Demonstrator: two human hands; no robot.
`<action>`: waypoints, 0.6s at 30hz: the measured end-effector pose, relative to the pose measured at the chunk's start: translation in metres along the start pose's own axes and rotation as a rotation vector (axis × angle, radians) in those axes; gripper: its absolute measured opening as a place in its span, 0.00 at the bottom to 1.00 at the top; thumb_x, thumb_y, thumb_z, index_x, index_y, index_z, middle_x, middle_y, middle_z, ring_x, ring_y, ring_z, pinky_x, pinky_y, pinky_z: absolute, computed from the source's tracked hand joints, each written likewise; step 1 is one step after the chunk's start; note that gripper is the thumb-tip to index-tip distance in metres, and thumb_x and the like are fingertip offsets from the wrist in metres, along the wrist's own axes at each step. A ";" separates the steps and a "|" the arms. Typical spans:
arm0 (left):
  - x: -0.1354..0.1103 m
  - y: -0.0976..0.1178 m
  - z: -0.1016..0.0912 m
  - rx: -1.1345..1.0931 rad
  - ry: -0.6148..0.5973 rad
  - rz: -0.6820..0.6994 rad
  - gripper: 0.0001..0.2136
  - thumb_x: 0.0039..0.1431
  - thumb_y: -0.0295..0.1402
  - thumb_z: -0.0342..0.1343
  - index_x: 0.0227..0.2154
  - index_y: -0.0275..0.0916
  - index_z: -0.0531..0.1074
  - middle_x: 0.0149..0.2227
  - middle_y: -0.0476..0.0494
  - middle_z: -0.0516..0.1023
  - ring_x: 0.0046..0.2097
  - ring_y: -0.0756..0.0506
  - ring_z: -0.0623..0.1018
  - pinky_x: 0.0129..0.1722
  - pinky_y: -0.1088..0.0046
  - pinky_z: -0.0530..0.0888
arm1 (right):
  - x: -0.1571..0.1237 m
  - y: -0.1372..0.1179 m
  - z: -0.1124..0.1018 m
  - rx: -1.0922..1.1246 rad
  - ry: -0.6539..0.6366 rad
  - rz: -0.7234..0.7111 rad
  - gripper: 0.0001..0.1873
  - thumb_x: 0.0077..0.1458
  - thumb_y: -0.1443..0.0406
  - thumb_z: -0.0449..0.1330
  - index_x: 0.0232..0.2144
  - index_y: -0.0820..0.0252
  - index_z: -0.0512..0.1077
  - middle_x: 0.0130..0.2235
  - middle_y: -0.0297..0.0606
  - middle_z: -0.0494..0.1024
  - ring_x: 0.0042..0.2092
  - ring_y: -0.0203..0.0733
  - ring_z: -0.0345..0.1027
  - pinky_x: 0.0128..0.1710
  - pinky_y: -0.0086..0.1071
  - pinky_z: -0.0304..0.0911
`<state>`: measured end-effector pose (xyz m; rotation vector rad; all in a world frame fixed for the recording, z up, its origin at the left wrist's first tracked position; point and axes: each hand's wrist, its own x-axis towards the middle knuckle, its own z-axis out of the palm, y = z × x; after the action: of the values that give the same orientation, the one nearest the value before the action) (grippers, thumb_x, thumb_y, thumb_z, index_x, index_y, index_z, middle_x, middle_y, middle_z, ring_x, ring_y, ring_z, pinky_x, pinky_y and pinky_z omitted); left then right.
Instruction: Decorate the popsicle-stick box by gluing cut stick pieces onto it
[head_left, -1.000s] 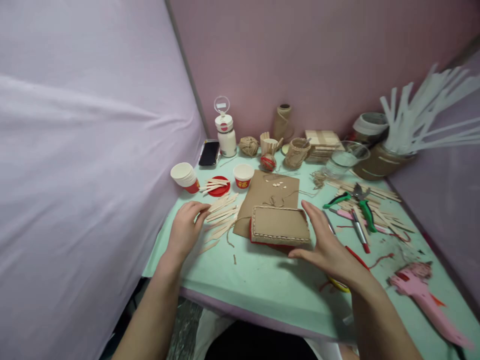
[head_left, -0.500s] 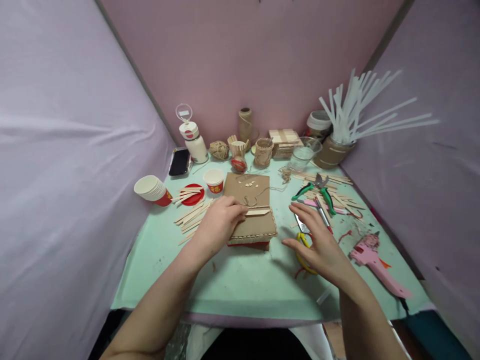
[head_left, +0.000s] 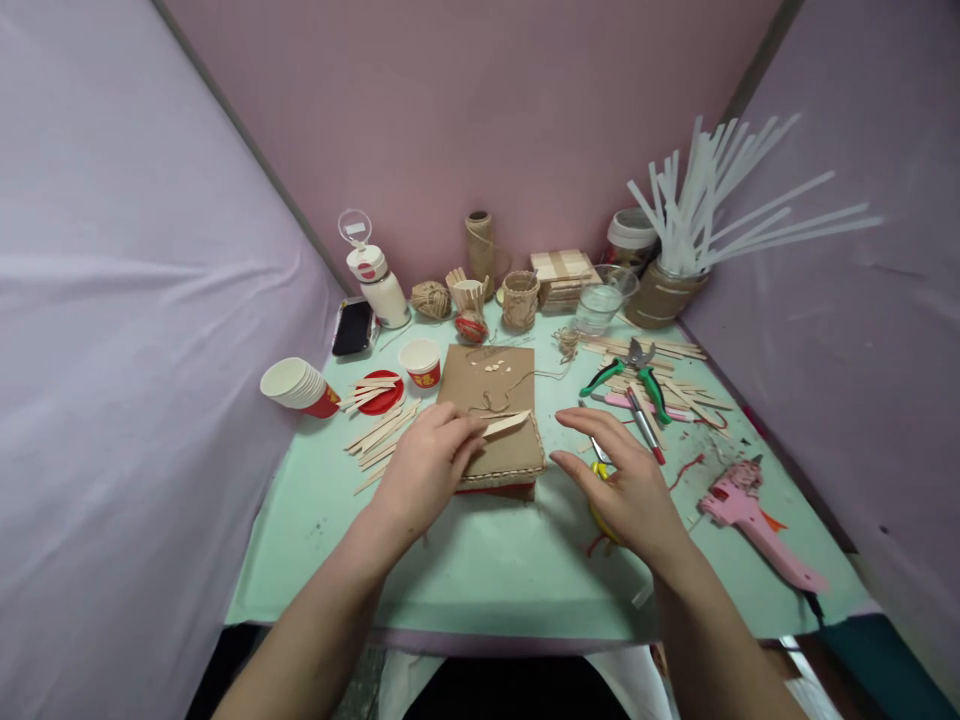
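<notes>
My left hand [head_left: 429, 463] pinches a flat wooden craft stick [head_left: 507, 424] and holds it over a small cardboard-covered box [head_left: 511, 455] trimmed with twine, which has a red base. My right hand [head_left: 621, 476] hovers just right of the box with its fingers spread, holding nothing, above yellow-handled scissors [head_left: 600, 470]. A brown cardboard sheet [head_left: 480, 377] with twine and a few small pale pieces lies behind the box on the mint-green table [head_left: 495, 560].
Loose craft sticks [head_left: 379, 432], stacked red paper cups [head_left: 298, 386], a red lid [head_left: 381, 391] and a phone [head_left: 353, 327] lie left. Green pliers [head_left: 637, 376], pens and a pink glue gun [head_left: 754, 522] lie right. Twine rolls, a bottle and a jar of white strips [head_left: 667, 290] line the back wall.
My left hand left the loose sticks, picked one up and brought it onto the box. My right hand drew back from the box's right edge. The camera turned right.
</notes>
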<state>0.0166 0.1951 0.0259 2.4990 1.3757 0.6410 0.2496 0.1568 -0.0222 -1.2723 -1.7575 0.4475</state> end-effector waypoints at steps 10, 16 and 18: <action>-0.029 0.041 0.025 0.078 0.120 -0.103 0.06 0.63 0.27 0.54 0.39 0.37 0.75 0.34 0.44 0.75 0.37 0.44 0.75 0.36 0.68 0.72 | 0.002 -0.013 0.011 0.027 0.084 -0.020 0.12 0.61 0.68 0.60 0.47 0.55 0.72 0.46 0.40 0.75 0.50 0.42 0.69 0.51 0.38 0.65; -0.028 0.041 0.026 0.097 0.127 -0.119 0.07 0.63 0.27 0.54 0.39 0.38 0.76 0.34 0.44 0.75 0.37 0.44 0.75 0.36 0.69 0.71 | -0.004 -0.012 0.011 0.026 0.105 0.004 0.10 0.61 0.68 0.60 0.45 0.55 0.73 0.45 0.40 0.76 0.49 0.43 0.69 0.51 0.39 0.64; -0.027 0.038 0.022 0.089 0.146 -0.121 0.07 0.63 0.27 0.54 0.39 0.38 0.76 0.34 0.44 0.75 0.37 0.44 0.75 0.36 0.69 0.72 | -0.005 -0.013 0.009 0.026 0.120 -0.002 0.09 0.61 0.68 0.60 0.45 0.55 0.73 0.44 0.39 0.76 0.49 0.42 0.70 0.50 0.38 0.65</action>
<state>0.0423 0.1524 0.0143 2.4545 1.6276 0.7655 0.2347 0.1491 -0.0199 -1.2537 -1.6476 0.3840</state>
